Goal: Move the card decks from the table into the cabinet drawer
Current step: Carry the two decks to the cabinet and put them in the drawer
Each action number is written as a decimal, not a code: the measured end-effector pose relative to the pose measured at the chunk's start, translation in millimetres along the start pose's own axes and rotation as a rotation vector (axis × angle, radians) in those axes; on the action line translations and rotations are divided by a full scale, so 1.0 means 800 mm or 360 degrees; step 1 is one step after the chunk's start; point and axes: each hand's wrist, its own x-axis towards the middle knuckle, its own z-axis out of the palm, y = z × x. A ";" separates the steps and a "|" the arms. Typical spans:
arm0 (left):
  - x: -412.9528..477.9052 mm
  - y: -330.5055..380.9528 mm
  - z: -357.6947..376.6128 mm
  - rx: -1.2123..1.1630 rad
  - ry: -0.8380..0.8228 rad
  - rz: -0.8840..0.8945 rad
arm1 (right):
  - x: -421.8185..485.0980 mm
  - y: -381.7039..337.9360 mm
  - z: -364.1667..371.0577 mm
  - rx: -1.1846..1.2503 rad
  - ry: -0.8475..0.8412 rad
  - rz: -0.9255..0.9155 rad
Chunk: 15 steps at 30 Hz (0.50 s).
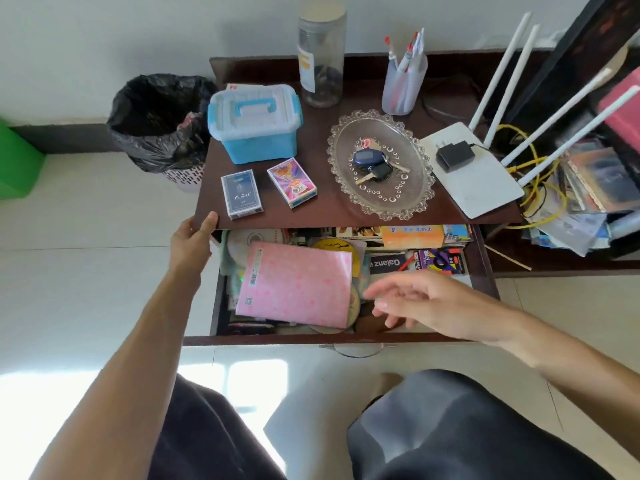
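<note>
Two card decks lie side by side near the front of the dark cabinet top (329, 206): a dark blue deck (241, 193) on the left and a colourful pink-purple deck (292, 181) to its right. Below, the drawer (332, 339) stands pulled out, crowded with a pink booklet (296, 284), discs and packets. My left hand (192, 237) grips the front left corner of the cabinet top. My right hand (422, 301) hovers over the drawer's right half, fingers spread, holding nothing.
On the cabinet top stand a blue-lidded box (254, 124), a clear bottle (322, 60), a pen cup (403, 83), a glass dish with keys (381, 168) and a white router (471, 168). A black-lined bin (159, 123) sits at left. Stacked clutter (588, 195) lies at right.
</note>
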 end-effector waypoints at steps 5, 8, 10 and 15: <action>0.002 -0.002 0.001 -0.0023 0.0025 0.0033 | 0.098 -0.070 -0.011 -0.0572 0.0499 -0.0245; 0.001 -0.002 0.000 -0.0013 0.0039 0.0052 | 0.161 -0.100 -0.006 -0.1008 0.0662 -0.0339; -0.001 -0.002 0.000 0.0008 0.0064 0.0070 | 0.201 -0.115 -0.002 -0.1235 0.0701 -0.0334; -0.015 0.012 0.008 0.0421 0.0254 0.0179 | 0.277 -0.135 0.001 -0.1558 0.0671 -0.0105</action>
